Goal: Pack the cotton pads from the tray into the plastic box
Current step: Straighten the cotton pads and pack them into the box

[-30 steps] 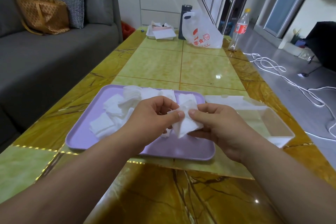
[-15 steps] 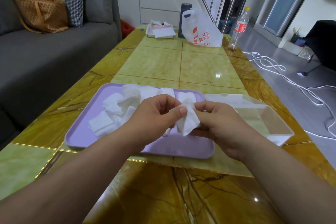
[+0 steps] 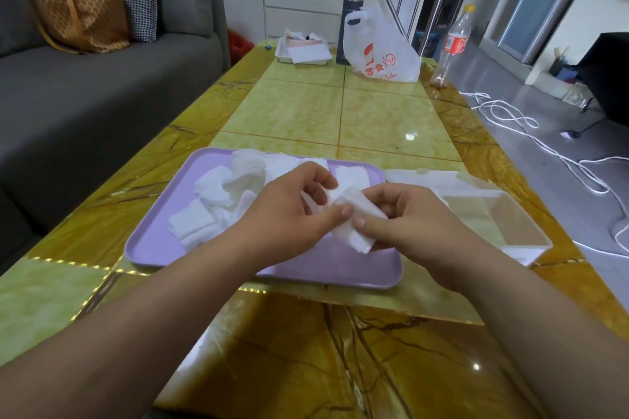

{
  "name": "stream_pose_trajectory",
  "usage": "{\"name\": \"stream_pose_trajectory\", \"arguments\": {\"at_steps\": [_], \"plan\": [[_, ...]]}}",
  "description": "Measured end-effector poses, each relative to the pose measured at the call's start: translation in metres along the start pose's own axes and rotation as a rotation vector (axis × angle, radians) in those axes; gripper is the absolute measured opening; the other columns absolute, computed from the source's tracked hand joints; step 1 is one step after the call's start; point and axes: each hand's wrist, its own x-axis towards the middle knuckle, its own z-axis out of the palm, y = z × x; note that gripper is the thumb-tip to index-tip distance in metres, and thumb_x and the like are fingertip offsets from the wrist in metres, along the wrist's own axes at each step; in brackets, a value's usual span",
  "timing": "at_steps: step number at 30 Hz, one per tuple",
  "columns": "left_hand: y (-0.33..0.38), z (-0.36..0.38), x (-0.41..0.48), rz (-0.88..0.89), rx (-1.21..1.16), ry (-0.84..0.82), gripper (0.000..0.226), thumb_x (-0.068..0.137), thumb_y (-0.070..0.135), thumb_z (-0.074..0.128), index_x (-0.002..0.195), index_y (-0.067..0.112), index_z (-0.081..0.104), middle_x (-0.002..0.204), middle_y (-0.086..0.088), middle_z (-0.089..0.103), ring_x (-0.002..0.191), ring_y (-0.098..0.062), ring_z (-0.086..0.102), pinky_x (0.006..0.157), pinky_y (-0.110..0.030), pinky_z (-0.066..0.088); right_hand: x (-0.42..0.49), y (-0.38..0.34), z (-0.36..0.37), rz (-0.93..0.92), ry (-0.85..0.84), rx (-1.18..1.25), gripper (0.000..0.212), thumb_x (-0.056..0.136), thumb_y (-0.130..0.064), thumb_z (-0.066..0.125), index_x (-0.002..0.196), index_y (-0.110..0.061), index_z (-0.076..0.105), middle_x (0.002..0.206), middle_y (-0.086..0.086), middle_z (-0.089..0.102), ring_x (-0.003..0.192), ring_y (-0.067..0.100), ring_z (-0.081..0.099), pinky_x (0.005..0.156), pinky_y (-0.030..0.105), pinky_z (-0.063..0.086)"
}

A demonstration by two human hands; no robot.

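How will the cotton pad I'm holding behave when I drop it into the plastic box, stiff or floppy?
Probably floppy: the cotton pad bends and droops between the left hand and right hand. Likely very light, since fingertip pinches alone hold it. The other pads lie crumpled on the tray, so it may not land flat in the plastic box.

The cotton pad (image 3: pixel 355 206) no longer hangs open between our hands as a loose sheet pinched at its top. We now hold it bunched into a narrower fold that slants down across the fingers of our right hand (image 3: pixel 415 228). Our right thumb sits lower on it, and the thumb of our left hand (image 3: pixel 289 211) now meets its left edge.
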Motion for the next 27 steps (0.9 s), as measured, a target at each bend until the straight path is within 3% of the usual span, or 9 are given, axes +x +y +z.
{"name": "stream_pose_trajectory", "arguments": {"at_steps": [3, 7, 9, 11, 17, 19, 22, 24, 27], "plan": [[0.000, -0.006, -0.002, -0.017, 0.043, -0.095, 0.045, 0.082, 0.036, 0.084, 0.123, 0.036, 0.064, 0.102, 0.012, 0.066, 0.069, -0.014, 0.065, 0.064, -0.020, 0.053, -0.003, -0.003, 0.001, -0.018, -0.019, -0.143, 0.030, 0.093, 0.002, 0.063, 0.106, -0.022, 0.076, 0.102, 0.001, 0.079, 0.101, 0.026, 0.073, 0.091, 0.046, 0.058], [0.007, -0.002, -0.003, -0.006, -0.048, -0.104, 0.018, 0.088, 0.025, 0.079, 0.105, 0.031, 0.076, 0.086, 0.001, 0.074, 0.071, -0.024, 0.069, 0.066, -0.031, 0.056, -0.003, -0.005, 0.007, -0.011, 0.059, -0.167, 0.033, 0.094, -0.003, 0.059, 0.108, -0.030, 0.072, 0.106, -0.001, 0.076, 0.103, 0.023, 0.071, 0.091, 0.044, 0.058], [0.008, -0.001, -0.003, -0.028, -0.146, -0.091, 0.011, 0.091, 0.021, 0.077, 0.101, 0.025, 0.077, 0.085, -0.004, 0.075, 0.068, -0.025, 0.066, 0.066, -0.039, 0.058, -0.001, -0.002, 0.010, 0.027, 0.113, -0.064, 0.037, 0.096, -0.007, 0.062, 0.125, -0.031, 0.064, 0.118, 0.000, 0.072, 0.107, 0.020, 0.071, 0.096, 0.042, 0.058], [0.008, 0.001, -0.003, -0.053, -0.195, -0.081, 0.006, 0.094, 0.021, 0.073, 0.100, 0.022, 0.075, 0.088, -0.006, 0.074, 0.068, -0.017, 0.065, 0.065, -0.038, 0.058, 0.002, 0.000, 0.013, 0.077, 0.127, 0.084, 0.051, 0.097, -0.013, 0.063, 0.143, -0.029, 0.052, 0.131, 0.003, 0.065, 0.114, 0.021, 0.069, 0.104, 0.045, 0.055], [0.017, 0.031, -0.008, -0.087, -0.148, -0.064, 0.014, 0.107, 0.033, 0.045, 0.112, 0.023, 0.054, 0.098, 0.001, 0.070, 0.080, -0.016, 0.073, 0.076, -0.036, 0.050, 0.002, -0.008, 0.024, 0.104, 0.037, 0.350, 0.087, 0.078, -0.012, 0.058, 0.157, -0.040, 0.031, 0.138, 0.007, 0.063, 0.126, 0.020, 0.063, 0.117, 0.041, 0.042], [0.020, 0.035, -0.007, -0.081, -0.156, -0.052, 0.015, 0.108, 0.032, 0.042, 0.110, 0.022, 0.053, 0.098, 0.001, 0.071, 0.078, -0.015, 0.074, 0.082, -0.040, 0.053, 0.000, -0.014, 0.023, 0.084, 0.051, 0.308, 0.086, 0.086, -0.009, 0.059, 0.157, -0.045, 0.027, 0.135, 0.002, 0.063, 0.125, 0.018, 0.063, 0.116, 0.041, 0.042], [0.032, 0.036, -0.003, -0.099, -0.261, 0.004, 0.014, 0.108, 0.029, 0.046, 0.112, 0.021, 0.057, 0.099, 0.000, 0.073, 0.075, -0.014, 0.073, 0.066, -0.031, 0.048, 0.000, -0.016, 0.005, 0.072, 0.212, 0.254, 0.083, 0.084, -0.017, 0.072, 0.157, -0.027, 0.035, 0.127, -0.004, 0.067, 0.118, 0.021, 0.068, 0.111, 0.047, 0.048], [0.041, 0.038, -0.001, -0.135, -0.407, 0.000, 0.012, 0.107, 0.027, 0.051, 0.115, 0.023, 0.059, 0.094, 0.002, 0.075, 0.072, -0.013, 0.071, 0.057, -0.022, 0.043, -0.001, -0.016, -0.011, 0.087, 0.222, 0.301, 0.057, 0.089, -0.019, 0.077, 0.142, -0.011, 0.057, 0.117, 0.004, 0.075, 0.110, 0.027, 0.073, 0.105, 0.046, 0.054], [0.055, 0.047, 0.005, -0.165, -0.545, -0.019, 0.014, 0.102, 0.026, 0.061, 0.116, 0.022, 0.059, 0.088, 0.002, 0.076, 0.070, -0.015, 0.069, 0.055, -0.026, 0.042, -0.008, -0.013, -0.029, 0.104, 0.178, 0.392, 0.025, 0.093, -0.021, 0.074, 0.111, -0.005, 0.077, 0.104, 0.014, 0.080, 0.102, 0.031, 0.076, 0.097, 0.043, 0.059]]}}
